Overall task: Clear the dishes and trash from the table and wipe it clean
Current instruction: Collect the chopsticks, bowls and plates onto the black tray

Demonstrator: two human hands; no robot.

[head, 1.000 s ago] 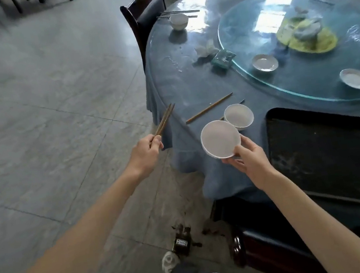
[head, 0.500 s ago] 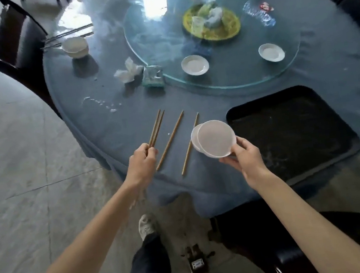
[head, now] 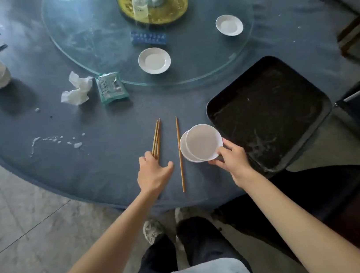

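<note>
Just beyond the left-hand fingers [head: 148,158], chopsticks [head: 156,137] on the table [head: 56,121].

The cloth [head: 34,124] is slate blue, flecked with white crumbs [head: 54,140]. The tray [head: 268,112] is black with pale smears. Bowls [head: 201,143], saucers [head: 154,60] and napkin [head: 76,89] are white. Chopsticks [head: 156,137] are tan. The platter [head: 153,3] is yellow-green, the packet [head: 111,88] teal with printed text.

A single wide-angle head view looks steeply down from above the near edge of the round desk [head: 34,124], close over both forearms, with floor [head: 14,229] below.
</note>
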